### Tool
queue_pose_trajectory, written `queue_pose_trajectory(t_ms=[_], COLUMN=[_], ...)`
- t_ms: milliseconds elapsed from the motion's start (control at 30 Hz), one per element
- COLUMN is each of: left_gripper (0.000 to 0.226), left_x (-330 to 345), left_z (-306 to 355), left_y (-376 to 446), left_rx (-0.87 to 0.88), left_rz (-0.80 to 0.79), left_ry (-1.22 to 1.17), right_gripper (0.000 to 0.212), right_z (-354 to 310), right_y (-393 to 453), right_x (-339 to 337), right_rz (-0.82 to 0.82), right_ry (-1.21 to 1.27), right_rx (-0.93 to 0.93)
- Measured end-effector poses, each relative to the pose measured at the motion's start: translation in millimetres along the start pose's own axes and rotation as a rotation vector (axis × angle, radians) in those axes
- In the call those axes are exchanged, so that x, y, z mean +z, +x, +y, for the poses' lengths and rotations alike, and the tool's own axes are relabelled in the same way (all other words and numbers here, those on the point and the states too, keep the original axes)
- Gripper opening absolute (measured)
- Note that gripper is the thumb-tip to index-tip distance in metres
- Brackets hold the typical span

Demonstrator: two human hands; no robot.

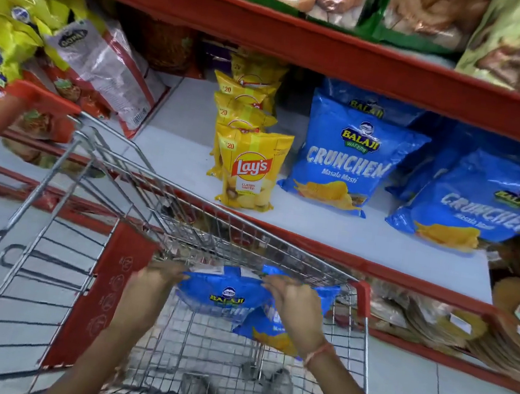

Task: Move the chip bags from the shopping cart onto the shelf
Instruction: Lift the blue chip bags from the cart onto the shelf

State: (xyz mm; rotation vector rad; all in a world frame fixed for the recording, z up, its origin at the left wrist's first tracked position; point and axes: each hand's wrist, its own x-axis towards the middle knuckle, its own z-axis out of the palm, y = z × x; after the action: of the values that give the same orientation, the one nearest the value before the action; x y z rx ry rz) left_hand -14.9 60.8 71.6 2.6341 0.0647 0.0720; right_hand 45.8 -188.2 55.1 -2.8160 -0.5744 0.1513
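Head view looks down into a wire cart parked against a red-edged shelf. Both hands reach into the cart's far end. The left hand pinches the top left corner of a blue bag, fingers closed on the crimped edge. The right hand grips the same bag's top edge toward its right corner, fingers curled shut over it; a thread band circles that wrist. The bag hangs upright between the hands, inside the basket, just below the cart's far rim. A second blue bag lies tilted under and behind the right hand, touching the first; whether the right fingers also catch it I cannot tell.

On the shelf board, straight beyond the cart, stands a row of yellow bags one behind another, upright. Just to their right a blue pack leans back against others of its kind, and another blue pack lies tilted farther right, well apart from the yellow row. Large yellow and clear packs crowd the shelf's left end beside the cart's red handle.
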Motion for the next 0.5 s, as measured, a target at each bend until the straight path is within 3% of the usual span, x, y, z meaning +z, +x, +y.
queue_pose_trajectory(t_ms=[100, 267, 500], left_gripper=[0.022, 0.016, 0.015], left_x=[-32, -65, -72], left_z=[33, 87, 166], left_y=[7, 35, 96], left_rx=[0.044, 0.126, 0.265], left_rz=[0.128, 0.299, 0.428], left_ry=[-0.072, -0.172, -0.257], right_gripper=[0.030, 0.030, 0.022], right_z=[7, 22, 68], right_y=[-9, -16, -6], right_x=[-37, -115, -193], right_rz=[0.209, 0.516, 0.759], right_ry=[0.125, 0.245, 0.242], right_rx=[-0.049, -0.099, -0.070])
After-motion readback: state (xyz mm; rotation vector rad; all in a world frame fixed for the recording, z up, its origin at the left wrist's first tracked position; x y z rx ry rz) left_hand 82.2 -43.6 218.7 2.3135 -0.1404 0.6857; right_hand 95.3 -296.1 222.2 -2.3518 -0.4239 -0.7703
